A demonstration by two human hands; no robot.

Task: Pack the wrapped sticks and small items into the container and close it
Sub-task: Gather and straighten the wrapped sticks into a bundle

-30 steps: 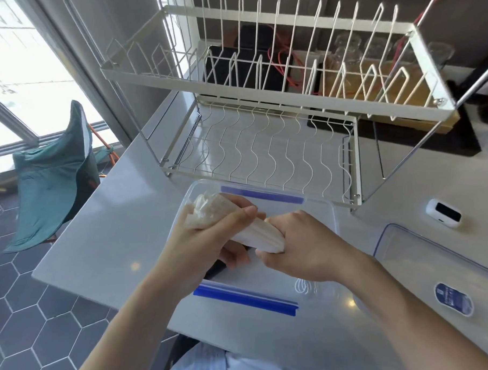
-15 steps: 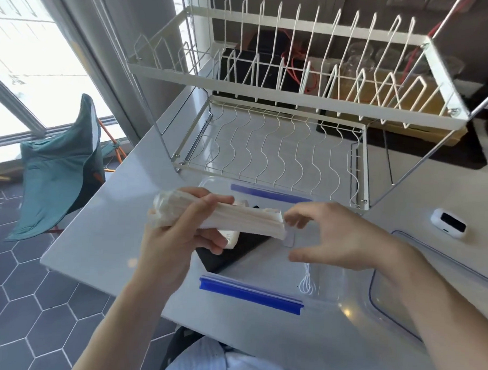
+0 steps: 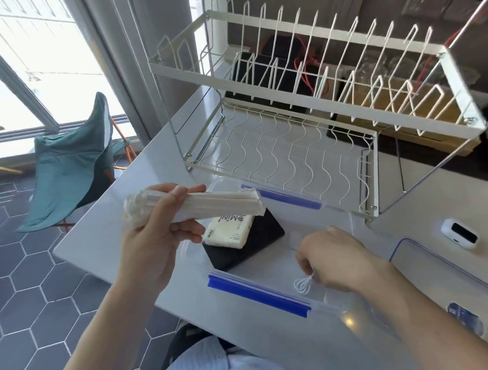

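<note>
— Two hands, two jobs?

— Yes. My left hand (image 3: 154, 237) has its fingers (image 3: 189, 229) and thumb curled round the bundle of wrapped sticks (image 3: 208, 207), holding it nearly level at centre left of the frame, over the near-left corner of the clear container (image 3: 339, 217).

— And the other?

— My right hand (image 3: 332, 258) reaches down inside the container at lower right of centre, fingertips pinching the handle of a tiny white whisk (image 3: 302, 285) on its floor.

— What else lies in it?

— One pale packet (image 3: 229, 230) resting on a black flat item (image 3: 251, 241), left of my right hand. Blue clips (image 3: 256, 294) line the near and far rims.

— Beyond that?

— The lid (image 3: 440, 266) lies on the counter at far right, a white dish rack (image 3: 310, 109) fills the upper frame, and a small white device (image 3: 458, 233) sits beside it.
</note>
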